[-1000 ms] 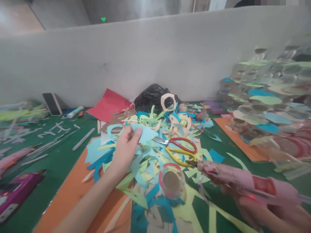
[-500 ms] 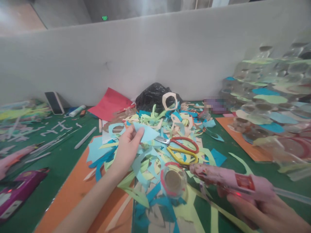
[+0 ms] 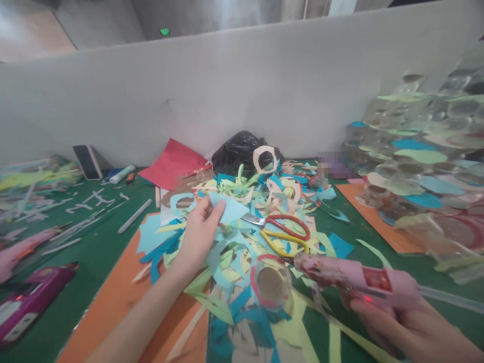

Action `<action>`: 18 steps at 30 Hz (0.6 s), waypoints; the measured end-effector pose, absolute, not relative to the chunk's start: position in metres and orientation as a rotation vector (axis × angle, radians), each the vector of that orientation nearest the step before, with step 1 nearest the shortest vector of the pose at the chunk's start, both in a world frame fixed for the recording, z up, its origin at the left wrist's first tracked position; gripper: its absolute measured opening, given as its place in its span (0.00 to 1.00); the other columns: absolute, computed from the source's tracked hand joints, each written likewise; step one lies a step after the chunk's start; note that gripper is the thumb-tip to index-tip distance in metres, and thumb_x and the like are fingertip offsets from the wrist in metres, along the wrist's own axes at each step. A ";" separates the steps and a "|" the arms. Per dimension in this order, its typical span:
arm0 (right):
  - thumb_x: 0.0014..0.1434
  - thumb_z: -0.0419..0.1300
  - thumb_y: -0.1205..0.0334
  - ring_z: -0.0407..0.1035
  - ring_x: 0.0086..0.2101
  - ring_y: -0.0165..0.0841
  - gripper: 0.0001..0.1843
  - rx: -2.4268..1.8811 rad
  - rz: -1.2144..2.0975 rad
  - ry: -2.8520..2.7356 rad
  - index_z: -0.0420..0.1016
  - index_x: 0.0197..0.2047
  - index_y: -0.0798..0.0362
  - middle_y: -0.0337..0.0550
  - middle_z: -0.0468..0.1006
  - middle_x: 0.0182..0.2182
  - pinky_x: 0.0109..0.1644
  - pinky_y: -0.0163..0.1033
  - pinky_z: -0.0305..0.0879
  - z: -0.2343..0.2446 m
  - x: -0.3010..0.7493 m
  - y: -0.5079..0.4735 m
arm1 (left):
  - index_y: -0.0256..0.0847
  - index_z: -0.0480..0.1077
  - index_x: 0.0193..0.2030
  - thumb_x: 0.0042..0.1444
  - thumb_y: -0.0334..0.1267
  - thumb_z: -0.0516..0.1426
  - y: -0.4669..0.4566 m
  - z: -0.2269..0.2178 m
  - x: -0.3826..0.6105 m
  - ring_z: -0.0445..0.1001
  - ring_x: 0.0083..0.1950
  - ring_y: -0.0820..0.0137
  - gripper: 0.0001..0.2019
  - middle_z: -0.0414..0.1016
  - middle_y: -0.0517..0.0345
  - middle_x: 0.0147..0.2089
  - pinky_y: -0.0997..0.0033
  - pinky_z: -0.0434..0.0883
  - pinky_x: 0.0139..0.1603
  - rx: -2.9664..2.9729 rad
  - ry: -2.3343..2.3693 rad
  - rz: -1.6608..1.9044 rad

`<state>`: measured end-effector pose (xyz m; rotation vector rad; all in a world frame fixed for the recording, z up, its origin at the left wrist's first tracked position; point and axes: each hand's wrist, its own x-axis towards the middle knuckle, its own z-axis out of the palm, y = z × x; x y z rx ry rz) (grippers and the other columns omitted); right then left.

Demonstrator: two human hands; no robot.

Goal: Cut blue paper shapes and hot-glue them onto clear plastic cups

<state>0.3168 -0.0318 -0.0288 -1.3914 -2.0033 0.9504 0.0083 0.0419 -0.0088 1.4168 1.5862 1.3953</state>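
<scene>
My left hand (image 3: 198,234) is closed on a light blue paper piece (image 3: 230,209), pinching it above a heap of coloured paper scraps (image 3: 245,222). My right hand (image 3: 412,330), low at the right, grips a pink hot glue gun (image 3: 351,277) whose nozzle points left toward a small clear cup with a red rim (image 3: 269,285). Red-and-yellow scissors (image 3: 282,233) lie on the scraps between the two hands.
A grey partition wall (image 3: 242,96) backs the green table (image 3: 94,252). An orange sheet (image 3: 113,297), a red sheet (image 3: 172,161), a black bag (image 3: 240,151), a phone (image 3: 87,162), a glue stick (image 3: 121,174) and a magenta box (image 3: 26,302) lie around. Stacked clear cups with paper (image 3: 419,166) fill the right.
The glue gun in my right hand has moved left, its nozzle now closer to the small cup. My left hand has barely moved with the blue paper.
</scene>
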 end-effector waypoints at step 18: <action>0.61 0.51 0.39 0.79 0.46 0.50 0.25 -1.435 0.898 -1.898 0.80 0.54 0.35 0.43 0.80 0.53 0.51 0.51 0.75 -0.061 0.333 -0.043 | 0.42 0.69 0.36 0.59 0.51 0.58 0.043 -0.010 0.006 0.62 0.27 0.73 0.13 0.65 0.65 0.27 0.74 0.61 0.28 1.404 1.566 1.389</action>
